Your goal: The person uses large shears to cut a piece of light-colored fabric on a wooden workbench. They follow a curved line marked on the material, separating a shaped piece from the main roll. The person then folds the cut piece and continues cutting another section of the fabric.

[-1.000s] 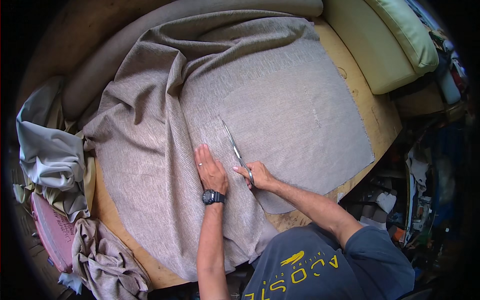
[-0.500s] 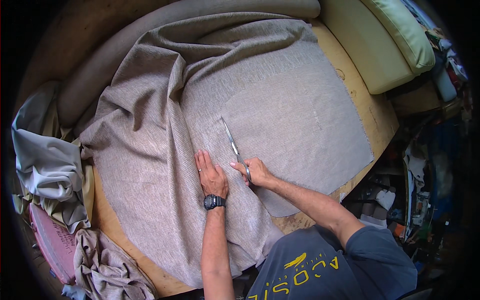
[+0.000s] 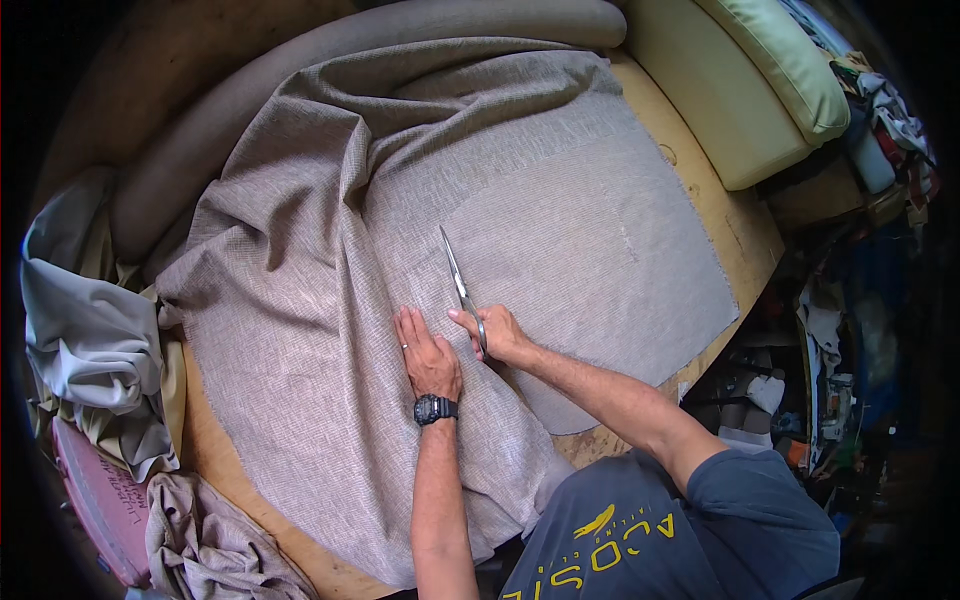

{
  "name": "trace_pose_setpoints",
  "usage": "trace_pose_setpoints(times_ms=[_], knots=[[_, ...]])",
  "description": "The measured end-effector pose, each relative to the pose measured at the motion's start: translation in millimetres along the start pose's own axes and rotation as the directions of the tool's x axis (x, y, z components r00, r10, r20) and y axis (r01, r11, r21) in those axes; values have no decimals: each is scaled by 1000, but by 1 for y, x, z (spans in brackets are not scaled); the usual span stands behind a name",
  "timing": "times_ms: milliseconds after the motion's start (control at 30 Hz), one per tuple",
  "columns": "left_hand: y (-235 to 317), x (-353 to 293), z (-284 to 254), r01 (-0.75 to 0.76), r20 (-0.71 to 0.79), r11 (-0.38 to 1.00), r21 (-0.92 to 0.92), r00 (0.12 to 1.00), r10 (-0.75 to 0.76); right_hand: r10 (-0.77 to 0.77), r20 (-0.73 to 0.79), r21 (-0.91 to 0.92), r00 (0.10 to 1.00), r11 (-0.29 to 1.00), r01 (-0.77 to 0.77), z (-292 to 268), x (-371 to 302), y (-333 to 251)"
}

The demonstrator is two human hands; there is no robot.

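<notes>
A large beige-grey woven cloth (image 3: 290,400) covers most of the table, bunched in folds on its left and far sides. A smoother, rounded cloth area (image 3: 590,235) spreads to the right of the scissors; I cannot tell whether it is a separate piece. My left hand (image 3: 432,364) lies flat on the cloth, fingers stretched forward beside a long fold. Just to its right, my right hand (image 3: 500,334) grips metal scissors (image 3: 458,280) by the handles. The blades point away from me over the cloth and look nearly closed.
A long fabric roll (image 3: 420,30) runs along the back. Yellow-green padded cushions (image 3: 740,110) stand at the far right on the wooden table (image 3: 715,215). White cloth (image 3: 90,320), a pink padded piece (image 3: 100,495) and crumpled beige cloth (image 3: 215,540) sit at the left. Clutter lies beyond the right edge.
My right hand and the scissors have shifted slightly left, closer to my left hand. The left hand stays flat on the cloth. The whole view has shifted a little.
</notes>
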State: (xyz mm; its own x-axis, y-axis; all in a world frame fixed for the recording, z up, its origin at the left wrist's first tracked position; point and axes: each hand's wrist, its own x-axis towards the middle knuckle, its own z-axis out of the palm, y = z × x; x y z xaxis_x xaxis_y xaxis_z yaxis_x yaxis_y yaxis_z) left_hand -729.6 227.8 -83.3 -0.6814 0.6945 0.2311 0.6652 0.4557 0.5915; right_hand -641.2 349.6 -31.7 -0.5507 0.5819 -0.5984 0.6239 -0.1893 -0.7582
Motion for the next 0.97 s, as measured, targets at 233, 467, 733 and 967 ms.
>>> trace_pose_setpoints(times_ms=[233,467,733,967], knots=[[0,-5,-3,-2,-5,998,-59,1000,2,118,87,225,989,965,-134,10,-12,1],[-21,-5,12,-11,-32,999,41,999,12,38,370,195,928,974,-117,-84,-141,44],[0,-4,19,-39,-13,995,96,999,40,261,-60,194,964,950,-245,-273,-251,168],[-30,-3,20,60,48,995,81,997,-64,8,-270,-361,963,926,-109,-464,-233,160]])
